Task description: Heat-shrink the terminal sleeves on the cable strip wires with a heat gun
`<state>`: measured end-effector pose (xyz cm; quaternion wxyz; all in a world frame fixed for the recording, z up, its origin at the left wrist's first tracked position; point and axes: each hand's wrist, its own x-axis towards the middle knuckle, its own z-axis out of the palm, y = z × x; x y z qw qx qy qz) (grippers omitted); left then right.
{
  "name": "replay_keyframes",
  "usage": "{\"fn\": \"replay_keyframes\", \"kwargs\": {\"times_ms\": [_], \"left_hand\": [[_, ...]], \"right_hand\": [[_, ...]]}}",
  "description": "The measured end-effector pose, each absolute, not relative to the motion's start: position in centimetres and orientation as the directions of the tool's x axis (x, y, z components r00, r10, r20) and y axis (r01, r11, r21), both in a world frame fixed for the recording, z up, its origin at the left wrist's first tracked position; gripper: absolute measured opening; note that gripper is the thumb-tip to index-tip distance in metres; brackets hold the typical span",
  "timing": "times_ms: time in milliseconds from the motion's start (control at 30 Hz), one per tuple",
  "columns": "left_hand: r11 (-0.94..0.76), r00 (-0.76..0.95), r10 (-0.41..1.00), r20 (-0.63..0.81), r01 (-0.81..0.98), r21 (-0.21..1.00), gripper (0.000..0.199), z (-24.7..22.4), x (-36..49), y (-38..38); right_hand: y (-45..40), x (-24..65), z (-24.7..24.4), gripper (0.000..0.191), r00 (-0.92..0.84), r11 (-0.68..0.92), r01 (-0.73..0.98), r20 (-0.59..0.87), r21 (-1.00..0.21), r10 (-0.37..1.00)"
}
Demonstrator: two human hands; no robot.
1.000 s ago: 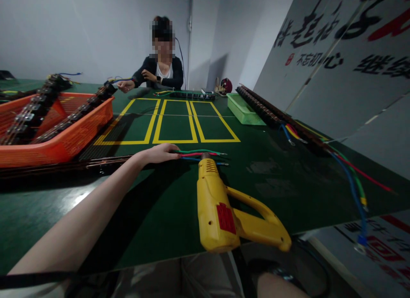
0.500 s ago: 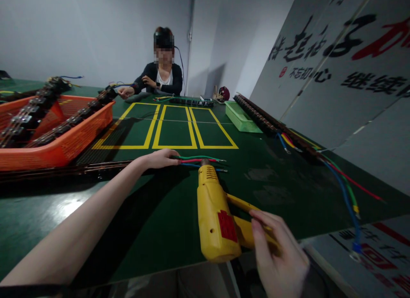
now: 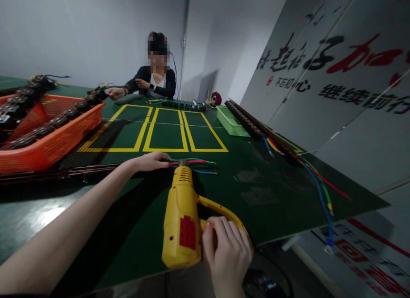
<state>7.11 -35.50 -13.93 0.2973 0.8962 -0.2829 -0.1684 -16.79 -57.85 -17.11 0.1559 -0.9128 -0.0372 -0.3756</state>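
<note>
Heat gun [image 3: 181,221] lies at the table's [image 3: 144,212] near edge, nozzle by the wires [image 3: 195,162]. Right hand [image 3: 226,246] curled round its handle; left hand [image 3: 150,161] closed over the wires' base. Orange basket [image 3: 60,140] stands left, green basket [image 3: 233,122] beyond.

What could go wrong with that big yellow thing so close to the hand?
The metal nozzle of the yellow tool sits very close to the left hand, so if it blows hot air, it might burn those fingers. The coloured wires are beside the nozzle too, so their covering could get too hot. The tool's back end is right by the table edge, so it might fall if the right hand let go.
</note>
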Motion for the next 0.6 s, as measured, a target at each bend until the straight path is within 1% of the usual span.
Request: {"fn": "replay_keyframes", "kwargs": {"times_ms": [200, 333, 467, 600], "left_hand": [[-0.659, 0.782, -0.614, -0.106, -0.433, 0.615, 0.064, -14.0, 7.2, -35.5], [-0.673, 0.798, -0.590, -0.121, -0.404, 0.619, 0.064, -13.8, 7.0, -35.4], [-0.678, 0.805, -0.576, -0.141, -0.375, 0.632, 0.061, -13.8, 6.8, -35.2], [-0.684, 0.797, -0.584, -0.153, -0.382, 0.622, 0.058, -13.8, 6.9, -35.3]], "right_hand": [[-57.0, -16.8, -17.4, 0.024, 0.707, -0.923, 0.232, 0.705, -0.307, -0.056], [-57.4, -16.8, -17.7, 0.026, 0.695, -0.915, 0.245, 0.716, -0.320, -0.064], [-59.0, -16.6, -17.8, 0.026, 0.661, -0.919, 0.251, 0.747, -0.305, -0.067], [-61.9, -16.3, -17.6, 0.024, 0.642, -0.938, 0.213, 0.763, -0.272, -0.075]]}}
